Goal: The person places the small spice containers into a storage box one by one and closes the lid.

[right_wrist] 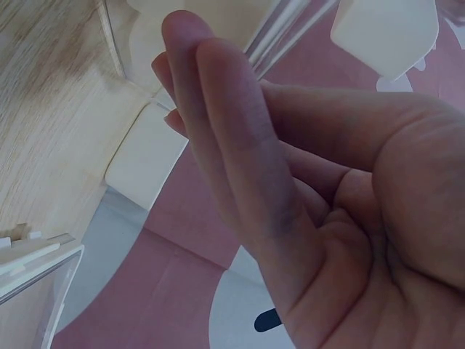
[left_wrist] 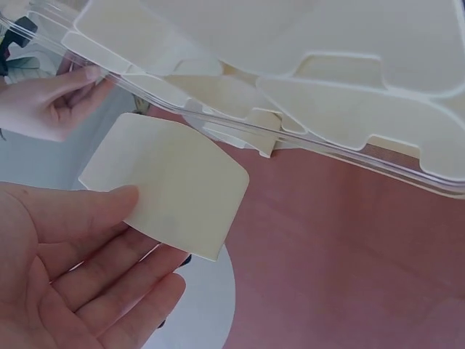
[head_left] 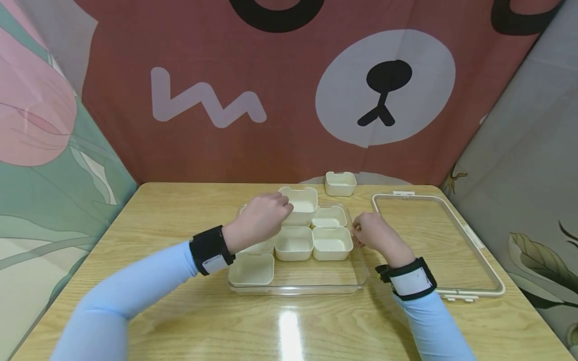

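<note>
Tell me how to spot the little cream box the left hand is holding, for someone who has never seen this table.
Start at the clear tray in the middle of the wooden table. Cream boxes sit inside it; go to its far edge, where the left hand grips the cream box. Unlike its neighbours sitting down in the tray, it is raised above them.

Light wooden table (head_left: 135,240), glossy top, a bright glare patch near the front edge. Pushed into a corner of hung printed cloths. Directly on it: a clear plastic tray (head_left: 316,281) at the middle, holding cream-coloured small cups; a clear flat lid with a cream rim (head_left: 487,273) just to the right of the tray, lying flat; one lone cream cup (head_left: 340,183) at the far edge, apart from the tray.
</note>
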Available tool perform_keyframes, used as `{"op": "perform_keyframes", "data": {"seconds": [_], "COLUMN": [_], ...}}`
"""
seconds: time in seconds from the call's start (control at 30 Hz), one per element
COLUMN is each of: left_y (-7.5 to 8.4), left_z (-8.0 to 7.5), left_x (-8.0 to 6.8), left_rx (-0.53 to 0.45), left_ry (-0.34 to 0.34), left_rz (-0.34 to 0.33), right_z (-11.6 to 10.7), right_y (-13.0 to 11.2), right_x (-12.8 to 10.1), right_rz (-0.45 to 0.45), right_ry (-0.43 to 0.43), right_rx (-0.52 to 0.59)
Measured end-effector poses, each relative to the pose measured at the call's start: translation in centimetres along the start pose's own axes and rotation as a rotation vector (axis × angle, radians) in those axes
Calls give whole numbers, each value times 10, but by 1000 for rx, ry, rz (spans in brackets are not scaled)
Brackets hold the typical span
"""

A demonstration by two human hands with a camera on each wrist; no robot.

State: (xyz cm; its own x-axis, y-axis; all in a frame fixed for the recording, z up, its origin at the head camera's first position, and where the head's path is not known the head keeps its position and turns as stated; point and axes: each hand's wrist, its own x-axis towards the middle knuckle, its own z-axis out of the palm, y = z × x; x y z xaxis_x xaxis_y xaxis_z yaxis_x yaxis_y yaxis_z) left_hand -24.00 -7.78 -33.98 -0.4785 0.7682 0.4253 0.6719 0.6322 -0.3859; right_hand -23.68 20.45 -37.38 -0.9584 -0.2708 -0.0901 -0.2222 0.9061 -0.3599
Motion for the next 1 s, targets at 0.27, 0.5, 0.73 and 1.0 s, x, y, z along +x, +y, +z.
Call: {"op": "perform_keyframes", "data": {"seconds": [0.27, 0.5, 0.73, 1.0], "left_y": [6, 14, 22, 29], "left_z": [-4, -11, -18, -27], "left_x": [-11, -20, -30, -39], "left_rx": [-31, -46, -54, -53], "left_ry": [21, 68, 59, 46], "left_rz": [11, 34, 52, 59], "right_z": [-1, -1, -2, -1], "right_y": [-1, -1, -2, -1], "right_x": [0, 0, 0, 1], "right_rz": [-8, -3, 13, 0], "right_ry": [2, -6, -15, -7], "right_rx": [-12, -16, -21, -30]}}
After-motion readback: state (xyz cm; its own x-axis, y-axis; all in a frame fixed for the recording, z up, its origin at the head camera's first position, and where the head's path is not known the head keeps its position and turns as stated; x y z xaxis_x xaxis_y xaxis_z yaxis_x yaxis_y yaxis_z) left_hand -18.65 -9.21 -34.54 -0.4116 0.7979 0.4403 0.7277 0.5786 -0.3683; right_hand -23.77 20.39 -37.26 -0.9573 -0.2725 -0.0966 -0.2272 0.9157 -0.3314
